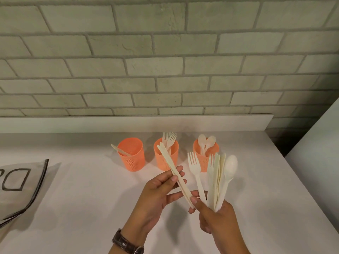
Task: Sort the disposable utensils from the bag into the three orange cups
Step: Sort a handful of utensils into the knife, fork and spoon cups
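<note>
Three orange perforated cups stand in a row on the white counter. The left cup (131, 156) holds one knife, the middle cup (165, 158) holds forks, and the right cup (205, 154) holds spoons. My left hand (159, 189) pinches two cream knives (171, 166) held together, their tips pointing up toward the middle cup. My right hand (214, 213) grips a fanned bundle of utensils (216, 178), with forks, knives and a spoon (230, 166) showing, and its thumb touches the lower end of the knives. The clear bag (22, 184) lies at the far left.
A brick wall with a low white ledge (135, 123) runs behind the cups. The counter's right edge (300, 182) slants down toward the lower right, with a white panel (317, 143) beyond it. A watch (126, 243) is on my left wrist.
</note>
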Tool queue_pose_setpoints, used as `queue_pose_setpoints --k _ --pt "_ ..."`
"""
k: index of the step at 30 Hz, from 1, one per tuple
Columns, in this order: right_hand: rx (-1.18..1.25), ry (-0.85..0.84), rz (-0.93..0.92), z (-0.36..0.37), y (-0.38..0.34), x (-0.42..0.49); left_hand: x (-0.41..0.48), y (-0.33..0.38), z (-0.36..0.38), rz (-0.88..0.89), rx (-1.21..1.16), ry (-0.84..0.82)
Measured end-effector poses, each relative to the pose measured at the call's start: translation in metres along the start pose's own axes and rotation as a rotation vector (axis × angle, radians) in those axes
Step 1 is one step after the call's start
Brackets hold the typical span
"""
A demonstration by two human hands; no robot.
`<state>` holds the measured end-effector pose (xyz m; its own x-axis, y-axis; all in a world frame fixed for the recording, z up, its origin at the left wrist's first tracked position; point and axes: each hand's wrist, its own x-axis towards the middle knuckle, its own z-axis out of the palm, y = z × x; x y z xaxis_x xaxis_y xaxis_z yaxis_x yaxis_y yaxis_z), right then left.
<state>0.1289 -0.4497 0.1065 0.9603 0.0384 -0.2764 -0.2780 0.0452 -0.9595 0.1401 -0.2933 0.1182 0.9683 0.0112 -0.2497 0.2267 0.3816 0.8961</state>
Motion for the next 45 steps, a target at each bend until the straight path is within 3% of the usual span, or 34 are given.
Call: queue_pose_setpoints --k 8,21,28,45 --pt "-0.011 -0.053 0.050 -0.004 0.006 -0.002 -0.003 0.000 0.001 0.020 0.057 0.068" --pt "0.228 -0.245 0.187 -0.004 0.000 -0.012 -0.008 0.006 0.008 0.099 0.185 0.135" --pt "0.222 -0.176 0.158 -0.007 0.003 -0.011 -0.010 0.004 0.005 0.088 0.122 0.168" --pt "0.150 -0.137 0.106 -0.010 -0.001 -0.013 -0.007 0.001 -0.002 -0.059 -0.034 0.026"
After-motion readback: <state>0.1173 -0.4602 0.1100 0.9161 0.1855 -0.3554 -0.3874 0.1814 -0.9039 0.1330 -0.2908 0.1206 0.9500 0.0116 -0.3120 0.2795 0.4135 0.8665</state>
